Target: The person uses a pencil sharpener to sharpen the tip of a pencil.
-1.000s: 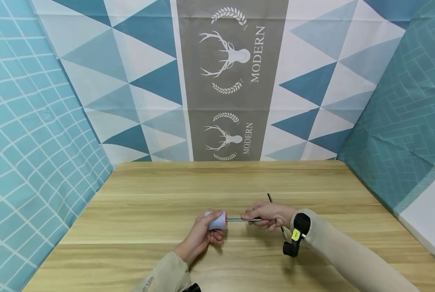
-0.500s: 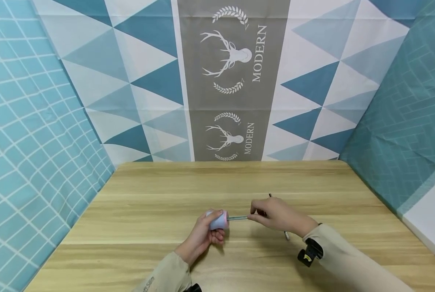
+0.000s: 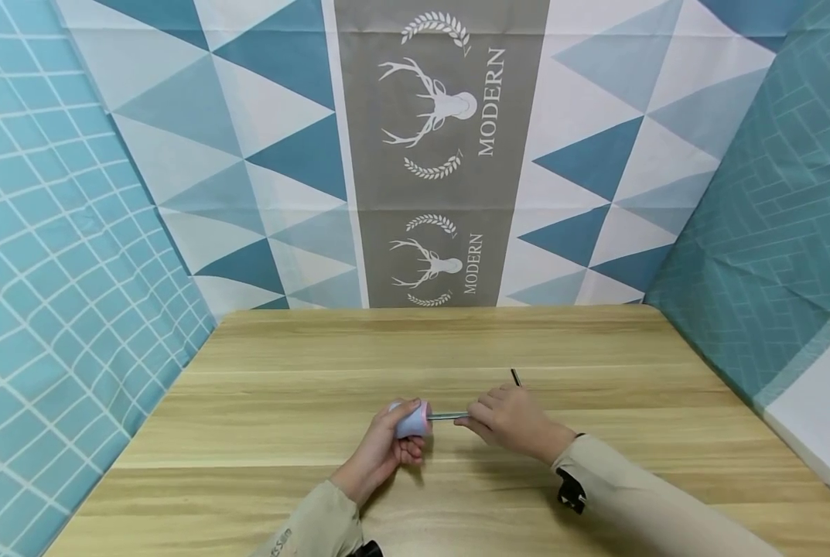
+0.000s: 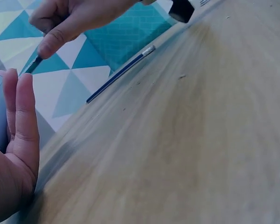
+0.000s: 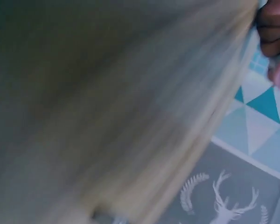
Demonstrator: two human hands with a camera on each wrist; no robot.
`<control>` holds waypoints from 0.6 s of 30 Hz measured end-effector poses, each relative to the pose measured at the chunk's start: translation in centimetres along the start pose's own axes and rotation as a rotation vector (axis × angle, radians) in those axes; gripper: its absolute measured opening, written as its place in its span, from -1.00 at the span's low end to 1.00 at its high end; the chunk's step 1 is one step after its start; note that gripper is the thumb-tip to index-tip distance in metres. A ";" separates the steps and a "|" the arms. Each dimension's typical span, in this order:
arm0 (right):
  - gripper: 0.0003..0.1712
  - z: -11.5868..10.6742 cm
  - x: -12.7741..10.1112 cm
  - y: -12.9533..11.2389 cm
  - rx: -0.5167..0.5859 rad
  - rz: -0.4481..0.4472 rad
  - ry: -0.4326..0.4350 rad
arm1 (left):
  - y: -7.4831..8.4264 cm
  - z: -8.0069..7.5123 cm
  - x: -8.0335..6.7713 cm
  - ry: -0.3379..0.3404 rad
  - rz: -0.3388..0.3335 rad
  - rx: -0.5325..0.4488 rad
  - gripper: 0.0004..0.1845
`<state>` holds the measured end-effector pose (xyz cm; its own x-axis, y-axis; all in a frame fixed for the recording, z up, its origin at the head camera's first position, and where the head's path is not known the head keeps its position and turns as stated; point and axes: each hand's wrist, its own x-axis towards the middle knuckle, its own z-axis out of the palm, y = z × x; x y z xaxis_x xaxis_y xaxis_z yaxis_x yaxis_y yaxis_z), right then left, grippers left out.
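The table [image 3: 261, 402] is pale wood with long straight grain, matte and flat, backed by cloth [image 3: 442, 155] printed with blue and white triangles and a grey deer band. At the table's middle, the left hand [image 3: 387, 445] comes up from 6 o'clock with its fingers curled round a short, rounded holder [image 3: 415, 422], lilac with a pink rim, lying on its side with the mouth facing 3 o'clock; in the left wrist view two of its fingers [image 4: 18, 112] lie straight along the holder's wall. The right hand [image 3: 515, 422] reaches in from 4 o'clock, knuckles up, thumb and forefinger pinching a thin, smooth grey rod [image 3: 448, 416] whose other end sits at the holder's mouth. A second slim dark pencil [image 4: 119, 73] with a pale tip lies on the wood at 2 o'clock from the right hand, mostly hidden behind it in the head view. The right wrist view is blurred.
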<state>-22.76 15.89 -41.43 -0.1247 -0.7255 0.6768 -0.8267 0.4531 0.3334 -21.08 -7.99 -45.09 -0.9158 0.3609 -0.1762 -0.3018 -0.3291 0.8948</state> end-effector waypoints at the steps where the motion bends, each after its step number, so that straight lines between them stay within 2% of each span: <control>1: -0.52 0.0 0.1 -0.1 0.089 0.070 -0.023 | 0.0 0.0 0.0 0.004 -0.002 -0.001 -0.77; 2: -0.51 0.0 0.2 -0.3 0.201 0.160 -0.065 | 0.1 0.0 0.0 0.010 -0.004 -0.002 -0.77; 4: -0.50 -0.4 0.5 -0.4 0.468 0.404 -0.195 | 0.1 0.0 0.0 0.015 0.000 0.003 -0.77; 7: -0.48 -1.0 1.1 -0.2 0.885 0.845 -0.396 | 0.2 0.1 0.0 0.017 0.016 0.018 -0.78; 9: -0.52 -1.1 1.3 0.2 1.087 1.131 -0.515 | 0.1 0.1 -0.1 0.019 0.023 0.033 -0.80; 11: -0.59 -1.1 1.3 0.5 1.227 1.317 -0.601 | 0.1 0.1 -0.2 0.014 0.028 0.049 -0.83; 13: -0.63 -1.1 1.0 0.6 1.277 1.383 -0.655 | 0.0 0.1 -0.3 0.007 0.027 0.061 -0.85; 14: -0.64 -1.1 0.8 0.6 1.273 1.363 -0.659 | 0.0 0.1 -0.3 0.004 0.027 0.066 -0.86; 16: -0.65 -1.2 0.6 0.4 1.214 1.234 -0.604 | -0.1 0.1 -0.3 -0.005 0.027 0.070 -0.86; 18: -0.67 -1.5 0.5 0.2 1.041 1.001 -0.515 | -0.1 0.1 -0.2 -0.011 0.028 0.066 -0.84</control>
<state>-22.16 16.41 -40.03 -0.8361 -0.5477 -0.0298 -0.2688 0.4565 -0.8481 -20.83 -7.91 -45.10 -0.9204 0.3624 -0.1469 -0.2580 -0.2806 0.9245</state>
